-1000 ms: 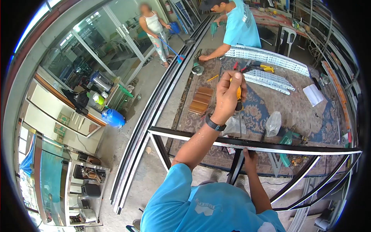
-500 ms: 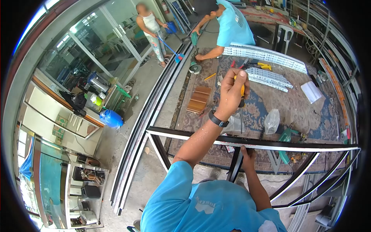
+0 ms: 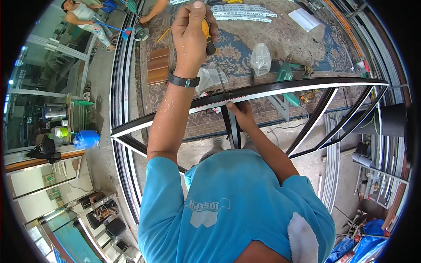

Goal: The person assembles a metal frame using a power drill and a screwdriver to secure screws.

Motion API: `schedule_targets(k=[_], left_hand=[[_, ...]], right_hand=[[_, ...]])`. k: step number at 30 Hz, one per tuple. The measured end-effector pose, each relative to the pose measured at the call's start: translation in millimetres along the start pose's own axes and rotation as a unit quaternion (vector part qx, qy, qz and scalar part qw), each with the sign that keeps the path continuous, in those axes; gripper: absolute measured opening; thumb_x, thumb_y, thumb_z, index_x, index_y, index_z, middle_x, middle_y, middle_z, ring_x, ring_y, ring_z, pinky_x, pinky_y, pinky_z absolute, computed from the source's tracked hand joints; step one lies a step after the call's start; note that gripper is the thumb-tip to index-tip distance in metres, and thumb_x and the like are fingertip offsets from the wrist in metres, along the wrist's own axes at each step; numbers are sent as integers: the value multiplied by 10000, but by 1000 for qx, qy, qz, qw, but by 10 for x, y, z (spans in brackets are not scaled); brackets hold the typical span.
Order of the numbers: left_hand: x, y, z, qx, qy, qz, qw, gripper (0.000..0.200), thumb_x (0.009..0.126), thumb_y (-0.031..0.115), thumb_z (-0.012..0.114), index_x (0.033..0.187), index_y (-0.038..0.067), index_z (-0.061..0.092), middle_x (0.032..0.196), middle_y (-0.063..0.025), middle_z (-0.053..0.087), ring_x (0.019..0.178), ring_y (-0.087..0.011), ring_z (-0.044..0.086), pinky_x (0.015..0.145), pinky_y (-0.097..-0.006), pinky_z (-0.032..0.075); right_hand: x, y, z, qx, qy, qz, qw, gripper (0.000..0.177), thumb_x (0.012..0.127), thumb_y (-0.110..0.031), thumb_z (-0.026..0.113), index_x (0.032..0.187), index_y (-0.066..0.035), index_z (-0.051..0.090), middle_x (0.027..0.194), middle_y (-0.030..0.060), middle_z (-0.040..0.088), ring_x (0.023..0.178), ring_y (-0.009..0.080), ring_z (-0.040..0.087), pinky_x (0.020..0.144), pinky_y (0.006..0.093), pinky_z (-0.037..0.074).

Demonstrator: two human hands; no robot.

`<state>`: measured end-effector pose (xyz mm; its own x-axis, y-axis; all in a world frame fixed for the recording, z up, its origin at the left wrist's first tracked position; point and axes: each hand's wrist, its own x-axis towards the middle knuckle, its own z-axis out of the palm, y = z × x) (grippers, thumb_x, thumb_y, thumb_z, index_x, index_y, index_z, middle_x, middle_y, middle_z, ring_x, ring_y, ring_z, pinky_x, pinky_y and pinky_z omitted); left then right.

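Note:
My left hand (image 3: 193, 41), raised and wearing a black wristband, is closed around the handle of a screwdriver (image 3: 206, 31) with a yellow and black grip. The shaft runs down to the top bar of a dark aluminium frame (image 3: 280, 87), where its tip meets the bar. Just below that spot, my right hand (image 3: 242, 115) grips the frame at the joint between the long bar and a dark upright (image 3: 232, 131). My right thumb lies against the white-striped side of the bar; the other fingers are partly hidden.
Beyond the frame lie a patterned carpet (image 3: 232, 57), a plastic bag (image 3: 260, 59), a green power tool (image 3: 286, 72), wooden slats (image 3: 158, 65) and wrapped strips (image 3: 241, 13). Long profiles (image 3: 122, 92) run along the left. A co-worker's arm (image 3: 155, 11) and a person with a broom (image 3: 90, 24) are beyond.
The view has tilted down and turned, so the frame and both hands appear higher and further left. My left hand still holds the screwdriver, and my right hand stays at the frame joint.

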<state>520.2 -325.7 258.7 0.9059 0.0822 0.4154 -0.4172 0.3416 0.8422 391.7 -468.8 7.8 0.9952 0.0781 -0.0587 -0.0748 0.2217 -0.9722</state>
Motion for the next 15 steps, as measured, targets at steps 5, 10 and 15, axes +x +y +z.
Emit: schedule_targets(k=[5, 10, 15], left_hand=[[1, -44, -22, 21, 5, -1, 1000, 298, 1047, 381, 560, 903, 120, 564, 741, 16, 572, 565, -64, 533, 471, -207, 426], [3, -36, -43, 28, 14, -17, 999, 296, 1045, 379, 565, 898, 121, 563, 733, 17, 566, 563, -65, 530, 465, -209, 421], [20, -46, -31, 23, 17, -14, 1000, 293, 1043, 378, 571, 901, 122, 564, 735, 14, 566, 561, -67, 530, 467, -210, 421]], right_hand=[[-11, -38, 6, 17, -3, 23, 1000, 372, 899, -268, 795, 1125, 2, 675, 1084, 64, 702, 1021, 138, 612, 916, 310, 488], [-41, -152, 50, -57, -47, 47, 996, 386, 888, -253, 795, 1137, 8, 658, 1094, 89, 697, 1000, 153, 630, 906, 330, 491], [-38, -190, 86, -26, -17, 18, 999, 413, 861, -234, 822, 1154, 5, 656, 1101, 105, 704, 1021, 160, 637, 914, 310, 497]])
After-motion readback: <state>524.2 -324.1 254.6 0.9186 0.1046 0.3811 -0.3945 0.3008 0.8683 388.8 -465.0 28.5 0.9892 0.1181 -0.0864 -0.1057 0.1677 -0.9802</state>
